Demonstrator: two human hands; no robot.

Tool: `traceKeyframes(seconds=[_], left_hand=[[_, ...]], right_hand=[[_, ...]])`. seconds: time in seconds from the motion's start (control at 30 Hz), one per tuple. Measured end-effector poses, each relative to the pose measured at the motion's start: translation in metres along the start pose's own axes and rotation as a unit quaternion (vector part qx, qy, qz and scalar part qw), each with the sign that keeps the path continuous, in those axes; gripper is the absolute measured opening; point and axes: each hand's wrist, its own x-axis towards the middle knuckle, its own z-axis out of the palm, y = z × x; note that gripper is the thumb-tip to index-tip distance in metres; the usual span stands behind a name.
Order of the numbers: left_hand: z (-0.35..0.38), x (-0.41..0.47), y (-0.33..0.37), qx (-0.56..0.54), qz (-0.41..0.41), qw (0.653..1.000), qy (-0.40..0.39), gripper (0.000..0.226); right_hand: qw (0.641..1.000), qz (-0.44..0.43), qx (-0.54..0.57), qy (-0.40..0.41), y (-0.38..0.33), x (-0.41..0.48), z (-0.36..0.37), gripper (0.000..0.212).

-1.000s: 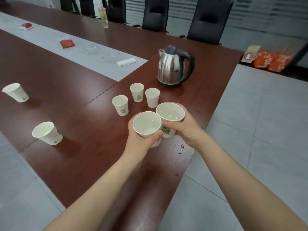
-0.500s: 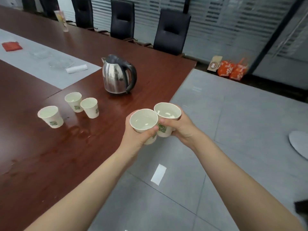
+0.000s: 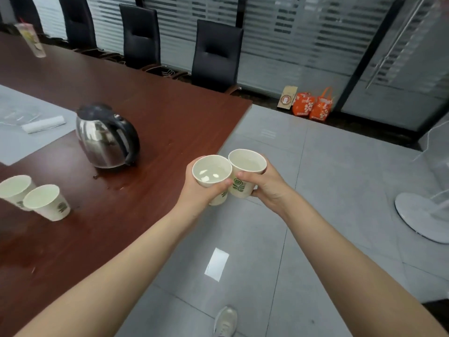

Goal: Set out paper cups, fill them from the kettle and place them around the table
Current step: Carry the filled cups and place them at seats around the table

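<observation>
- Right, the table (image 3: 170, 110) runs off to the left, and its end edge cuts slantwise down the middle of the view. A wet patch shines on the wood near the kettle.
- The kettle (image 3: 107, 137) stands upright on the table near that end, with its black handle turned toward the edge and the person.
- The left hand (image 3: 199, 192) is curled round the left cup (image 3: 211, 171), thumb on the near side and fingers wrapped behind.
- The right hand (image 3: 269, 188) grips the right cup (image 3: 245, 164) the same way, thumb across the green logo.
- Both cups are held upright, mouths up and long axis near vertical. Their rims touch, and there is clear liquid in each. They hang just off the table's end, over the floor tiles.
- Two table cups (image 3: 46, 203) stand upright and close together at the left edge of view, well apart from the held pair.
- Against half a second ago, the view has swung right. The kettle sits further left, a third table cup has slipped out of frame, and a shoe (image 3: 224, 321) now shows at the bottom. The hands keep the same grip, with the cups still side by side.
</observation>
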Motion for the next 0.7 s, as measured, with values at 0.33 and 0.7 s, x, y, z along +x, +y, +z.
traceKeyframes(seconds=[0.33, 0.7], left_hand=[[0.075, 0.159, -0.013, -0.006, -0.007, 1.0, 0.001, 0.094], [0.16, 0.349, -0.037, -0.008, 0.014, 1.0, 0.016, 0.079]], right_hand=[[1.0, 0.001, -0.007, -0.006, -0.04, 0.14, -0.107, 0.039], [1.0, 0.006, -0.013, -0.022, -0.072, 0.326, -0.231, 0.058]])
